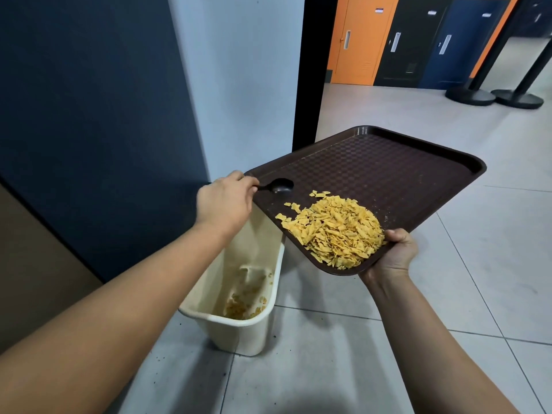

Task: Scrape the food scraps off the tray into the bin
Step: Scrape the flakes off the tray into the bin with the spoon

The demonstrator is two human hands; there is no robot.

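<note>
Forearms are reaching out from the bottom of the view toward a tray held over a bin standing on the pale tiled floor (328,369). Nearest, the cream rectangular plastic bin (239,322) is sitting against the dark blue wall panel (89,115), its mouth facing up, with a few yellow crumbs already lying at its bottom; it is placed directly under the tray's low corner, which looks meant to catch whatever slides off.

Just beyond, the right hand (394,252) is gripping the near edge of the dark brown rectangular plastic tray (388,174), thumb curled over the rim and fingers hidden beneath. The tray is being held tilted, its left corner dipping above the bin, so gravity is likely helping the scraps toward that side. The heap of broken yellow chip scraps (334,231) is lying at the tray's near edge, touching the rim beside the right thumb, with a few loose flakes trailing toward the left corner. The pieces look dry, light and flaky, so they should push easily but may scatter over the rim onto the floor.

Farther along, the left hand (224,201) is pinching the handle of a small black plastic spoon (279,185), whose bowl is resting on the tray near its left edge, apart from the heap, seemingly poised to sweep.
</note>
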